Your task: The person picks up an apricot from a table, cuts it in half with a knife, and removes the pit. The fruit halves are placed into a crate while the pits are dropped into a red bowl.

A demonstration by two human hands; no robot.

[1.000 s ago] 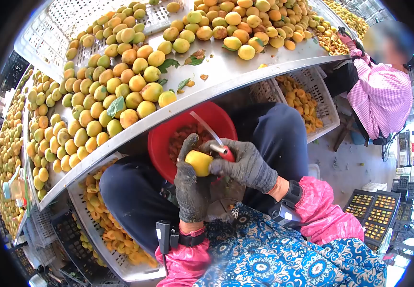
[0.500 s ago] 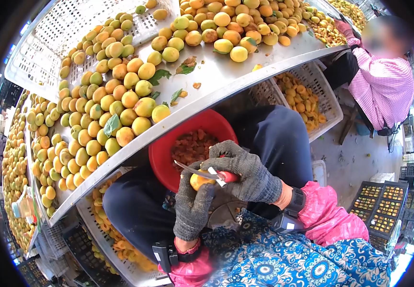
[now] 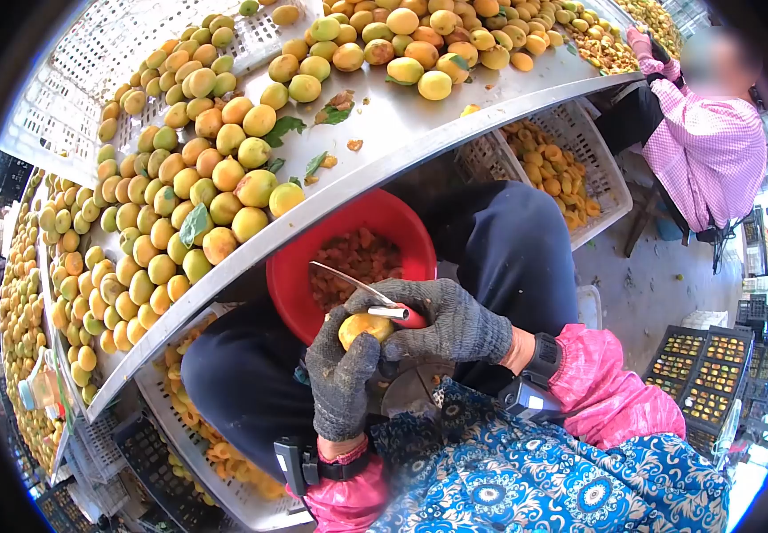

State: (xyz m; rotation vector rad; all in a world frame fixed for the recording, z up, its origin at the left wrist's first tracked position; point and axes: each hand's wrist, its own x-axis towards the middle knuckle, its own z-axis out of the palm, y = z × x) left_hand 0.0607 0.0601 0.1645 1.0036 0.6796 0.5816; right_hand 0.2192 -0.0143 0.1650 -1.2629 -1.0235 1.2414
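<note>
In a dark grey knitted glove, my left hand is closed around a yellow apricot, holding it over my lap. My right hand, gloved alike, grips a knife with a red handle; its thin curved blade points up and left, past the fruit. The two hands are close together, fingers near the apricot. Just beyond them, between my knees, a red basin holds a heap of brownish-orange pieces, partly hidden by the hands.
A metal table heaped with whole apricots curves ahead, its raised edge close to my knees. White crates of cut fruit stand beneath it. Black trays are stacked at right. Another person in a pink checked top sits at upper right.
The knife blade has swung off the front of the apricot and now points upward beyond it. Both hands have shifted slightly, and the camera view has moved a little.
</note>
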